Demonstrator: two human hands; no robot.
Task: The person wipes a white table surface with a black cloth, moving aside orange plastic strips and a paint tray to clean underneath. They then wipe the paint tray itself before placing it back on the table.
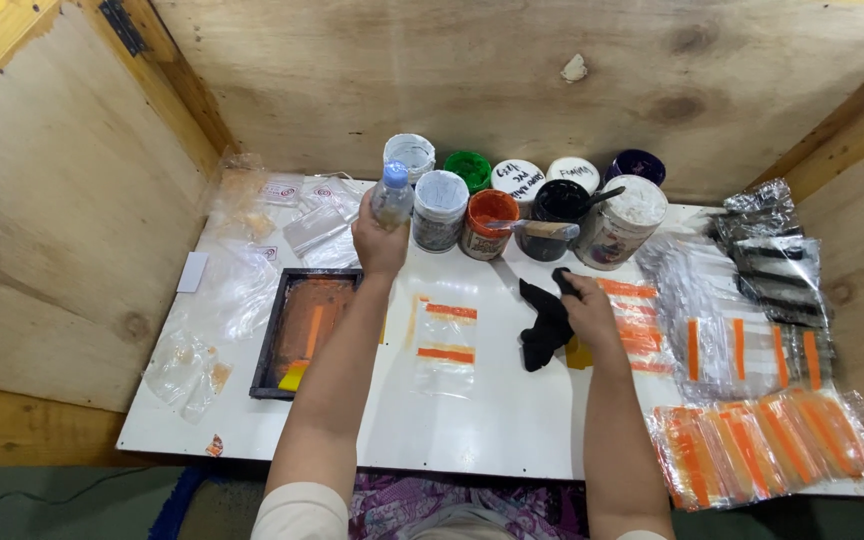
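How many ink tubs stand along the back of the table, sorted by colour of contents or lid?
White lids: 4
Green: 1
Orange: 1
Black: 1
Dark purple: 1
White paste: 1
Total: 9

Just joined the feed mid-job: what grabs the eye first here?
The row of open ink tubs at the table's back edge stands out, orange and black in the middle. The left hand holds a small clear bottle raised before them, while the right hand presses a black rag onto the white table. Orange-striped clear bags pile at right.
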